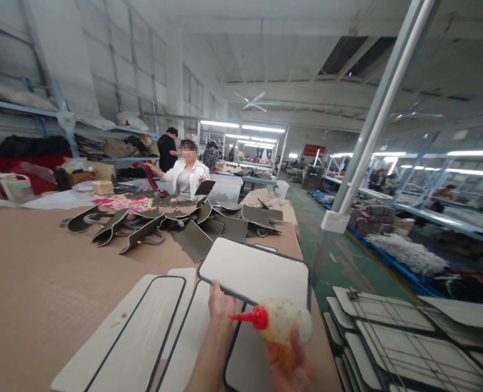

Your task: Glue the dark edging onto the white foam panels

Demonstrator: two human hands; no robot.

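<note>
Left hand [221, 302] closed on near edge of pale panel with dark rim [255, 269], thumb on top face; panel raised and tilted above table [33, 288]. Right hand [288, 356] wrapped round squeeze bottle [286, 321], held nearly level just before panel, red nozzle [249, 316] pointing left (bottle cloudy, amber at base). More pale panels [137, 326] lie flat at left. Olive pieces [192, 237] heaped farther back; co-worker [184, 179] beyond them.
</note>
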